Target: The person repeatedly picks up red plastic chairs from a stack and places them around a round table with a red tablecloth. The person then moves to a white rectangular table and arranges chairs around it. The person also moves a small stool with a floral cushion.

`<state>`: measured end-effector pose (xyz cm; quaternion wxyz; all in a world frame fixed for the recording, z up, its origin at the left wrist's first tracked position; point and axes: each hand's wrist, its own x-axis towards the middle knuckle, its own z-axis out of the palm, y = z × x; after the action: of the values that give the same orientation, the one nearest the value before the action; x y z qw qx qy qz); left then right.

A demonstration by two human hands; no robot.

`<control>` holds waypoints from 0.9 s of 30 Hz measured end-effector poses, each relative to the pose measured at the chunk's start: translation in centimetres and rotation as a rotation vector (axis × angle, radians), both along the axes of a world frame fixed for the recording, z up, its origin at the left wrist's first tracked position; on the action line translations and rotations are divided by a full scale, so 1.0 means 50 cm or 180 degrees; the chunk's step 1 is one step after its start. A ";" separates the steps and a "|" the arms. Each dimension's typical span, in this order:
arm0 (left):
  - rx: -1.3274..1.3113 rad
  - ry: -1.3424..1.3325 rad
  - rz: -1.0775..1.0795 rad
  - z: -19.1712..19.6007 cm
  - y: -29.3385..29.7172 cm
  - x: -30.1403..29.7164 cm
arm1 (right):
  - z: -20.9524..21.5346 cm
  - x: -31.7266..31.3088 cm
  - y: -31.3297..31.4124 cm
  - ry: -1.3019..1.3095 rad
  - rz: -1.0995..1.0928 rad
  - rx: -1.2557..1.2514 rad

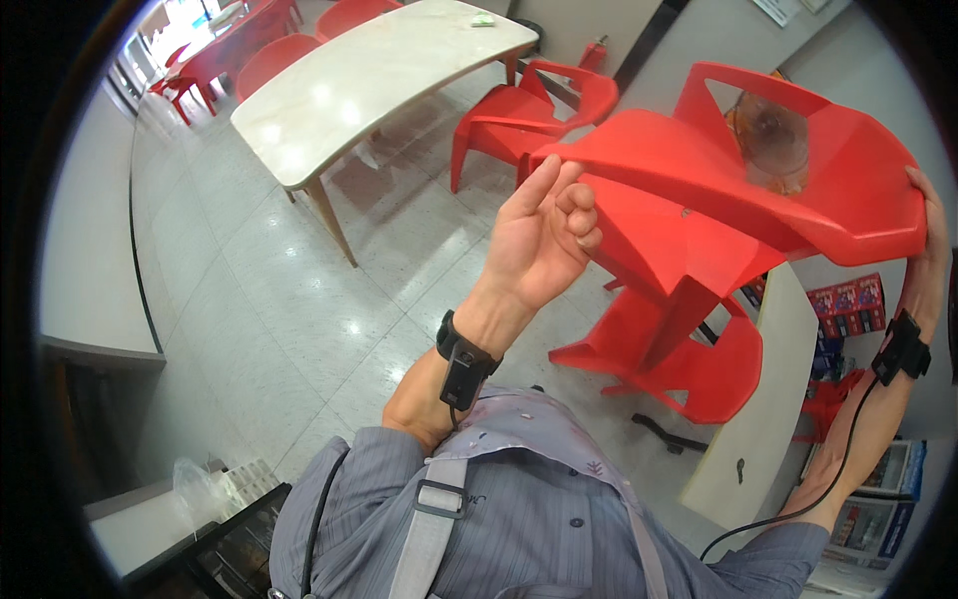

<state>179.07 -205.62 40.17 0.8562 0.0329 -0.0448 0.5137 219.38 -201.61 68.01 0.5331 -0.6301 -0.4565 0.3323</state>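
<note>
My right hand point(931, 205) grips the outer rim of a red plastic chair point(868, 190), which tilts above other red chairs. Only part of this hand shows past the rim. My left hand point(544, 230) is raised, palm toward me, beside the chair's left end. Its thumb stretches up and away from the loosely curled fingers, and nothing is seen in its palm. The thumb tip overlaps the chair's edge; I cannot tell if they touch. Beneath the tilted chair are another red seat point(664, 235) and a lower red chair point(718, 369).
A long pale table point(369, 80) stands ahead on the left, with red chairs point(274, 65) along its far side. Another red chair point(539, 110) is by its right end. A narrow white tabletop point(763, 399) lies to my right, near shelves point(878, 519). Grey tiles point(269, 299) cover the floor.
</note>
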 end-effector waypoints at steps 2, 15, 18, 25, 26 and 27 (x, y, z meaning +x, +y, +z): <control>0.0365 0.0271 0.0247 -0.013 0.004 -0.039 | -0.004 -0.016 0.048 0.0107 0.0326 -0.0125; -0.1475 0.1747 0.0791 -0.426 0.002 -0.209 | -0.843 -0.341 0.121 0.0229 0.0690 0.0175; -0.2054 0.1876 0.0639 -0.540 -0.051 -0.226 | -1.038 -0.431 0.021 0.0777 0.0634 -0.0276; -0.2800 0.2693 0.0376 -0.634 -0.214 -0.267 | -1.135 -0.539 -0.196 0.1110 0.0882 -0.2491; -0.2720 0.2680 0.0393 -0.634 -0.209 -0.265 | -1.140 -0.551 -0.183 0.1191 0.0861 -0.2576; -0.2634 0.2668 0.0405 -0.631 -0.203 -0.262 | -1.133 -0.565 -0.172 0.1272 0.0833 -0.2656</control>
<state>165.98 -215.75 8.61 0.7100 -0.1010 0.5033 0.4820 191.12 -210.23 11.38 0.2657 -0.6512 -0.2482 0.6661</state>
